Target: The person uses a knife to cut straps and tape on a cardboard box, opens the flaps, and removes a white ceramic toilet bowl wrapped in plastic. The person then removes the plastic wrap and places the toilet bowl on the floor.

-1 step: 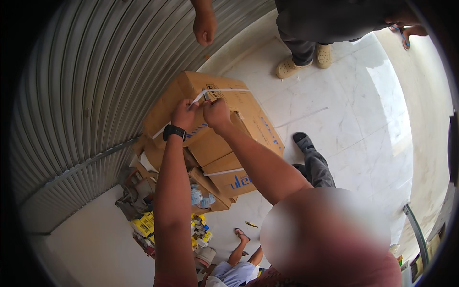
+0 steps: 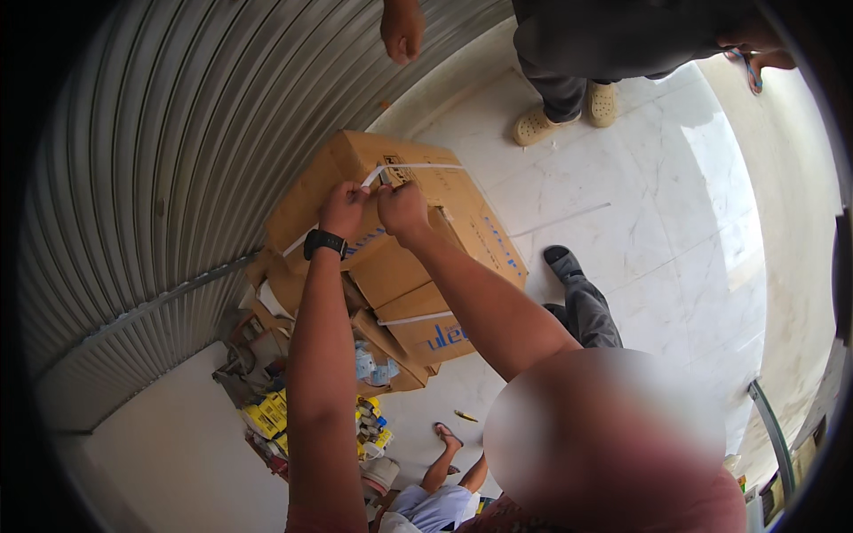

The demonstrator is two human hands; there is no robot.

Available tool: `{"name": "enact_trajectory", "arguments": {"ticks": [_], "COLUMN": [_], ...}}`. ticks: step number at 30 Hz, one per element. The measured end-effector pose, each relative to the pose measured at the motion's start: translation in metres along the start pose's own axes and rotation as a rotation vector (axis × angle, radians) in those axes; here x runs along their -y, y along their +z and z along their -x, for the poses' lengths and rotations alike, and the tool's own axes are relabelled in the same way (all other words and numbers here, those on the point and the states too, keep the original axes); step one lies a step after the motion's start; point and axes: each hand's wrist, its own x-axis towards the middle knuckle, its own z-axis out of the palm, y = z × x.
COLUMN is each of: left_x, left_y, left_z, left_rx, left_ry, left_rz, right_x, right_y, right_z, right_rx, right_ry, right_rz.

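Observation:
My left hand (image 2: 342, 210), with a black watch (image 2: 324, 244) at its wrist, is closed on a white packing strap (image 2: 372, 176), pulled up from a large brown cardboard box (image 2: 306, 191). Close beside it, my right hand (image 2: 402, 209) makes a fist over the box. A small dark grey piece (image 2: 385, 178) sticks out from that fist near the strap; its kind is too small to tell. The strap runs on across the box's top to its far right edge. Both hands stay above the printed cardboard, their fingertips mostly hidden.
Another strapped carton (image 2: 409, 324) stands nearer, beside an open box with blue-white packets (image 2: 378, 366). Left runs a corrugated metal shutter (image 2: 178, 133). Yellow packages (image 2: 267, 416) lie on the floor. A co-worker's hand (image 2: 402, 35) hangs beyond the box; people's feet (image 2: 536, 126) stand around.
The co-worker's hand beyond the box has shifted right and slightly up out toward the view's edge. My own hands, the strap and the box look nearly the same.

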Motion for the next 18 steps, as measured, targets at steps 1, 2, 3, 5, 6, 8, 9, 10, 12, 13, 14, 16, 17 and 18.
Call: {"name": "enact_trajectory", "arguments": {"ticks": [1, 2, 3, 5, 6, 8, 9, 10, 12, 13, 14, 16, 17, 18], "left_x": [0.002, 0.005, 0.008, 0.016, 0.023, 0.034, 0.039, 0.043, 0.047, 0.048, 0.046, 0.041, 0.037, 0.033], "left_y": [0.002, 0.003, 0.004, 0.008, 0.011, 0.016, 0.021, 0.025, 0.035, 0.038, 0.041, 0.041, 0.040, 0.037], "left_z": [-0.004, -0.008, -0.015, -0.023, -0.023, -0.024, -0.022, -0.021, -0.016, -0.012, -0.009, -0.001, 0.003, 0.006], "left_rx": [0.020, 0.017, 0.031, 0.084, 0.121, 0.126, 0.098, 0.070, -0.038, -0.076, -0.116, -0.158, -0.145, -0.126], "left_ry": [-0.001, -0.027, -0.057, -0.095, -0.104, -0.095, -0.082, -0.064, 0.152, 0.198, 0.242, 0.196, 0.199, 0.185], "left_rz": [0.011, 0.073, 0.135, 0.314, 0.425, 0.566, 0.597, 0.629, 0.653, 0.615, 0.577, 0.385, 0.422, 0.445], "right_x": [0.008, 0.018, 0.028, 0.046, 0.050, 0.062, 0.065, 0.067, 0.063, 0.058, 0.053, 0.030, 0.020, 0.015], "right_y": [-0.002, -0.001, -0.001, 0.007, 0.008, 0.010, 0.009, 0.008, 0.003, 0.001, 0.000, -0.005, -0.006, -0.003], "right_z": [0.001, 0.002, 0.003, 0.015, 0.020, 0.024, 0.024, 0.023, 0.021, 0.021, 0.020, 0.029, 0.031, 0.028], "right_rx": [0.021, 0.026, 0.001, -0.067, -0.083, -0.116, -0.079, -0.057, -0.022, -0.009, 0.015, -0.066, -0.114, -0.104], "right_ry": [0.047, 0.183, 0.159, 0.286, 0.301, 0.262, 0.258, 0.246, 0.274, 0.321, 0.341, 0.263, 0.268, 0.124], "right_rz": [-0.011, -0.017, -0.087, -0.222, -0.167, -0.108, -0.083, -0.075, -0.103, -0.139, -0.205, -0.151, -0.116, -0.094]}}
